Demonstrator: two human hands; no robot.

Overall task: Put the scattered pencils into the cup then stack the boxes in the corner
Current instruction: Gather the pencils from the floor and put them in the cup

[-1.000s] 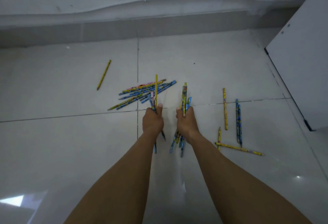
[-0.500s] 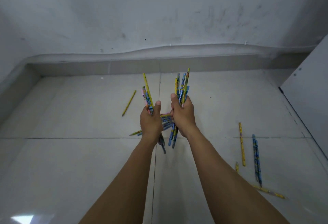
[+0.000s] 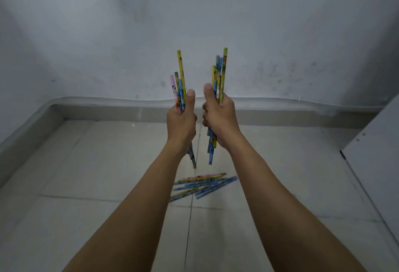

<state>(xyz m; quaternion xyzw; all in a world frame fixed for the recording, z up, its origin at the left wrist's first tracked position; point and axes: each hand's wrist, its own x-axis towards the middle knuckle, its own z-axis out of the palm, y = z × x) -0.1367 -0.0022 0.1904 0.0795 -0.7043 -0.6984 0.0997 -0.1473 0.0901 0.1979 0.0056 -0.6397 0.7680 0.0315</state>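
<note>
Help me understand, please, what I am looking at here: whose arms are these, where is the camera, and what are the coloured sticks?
There is no machine here. A person wears a wide-angle camera on the head, so you look forward and down along their own bare arms; this single picture is that view. The left hand grips a small bunch of pencils, held roughly upright. The right hand grips a second bunch the same way. Lower down, on the tiled floor, a loose heap of more pencils lies between the forearms. Behind everything is a grey wall, and a white panel stands at the right edge.
</note>
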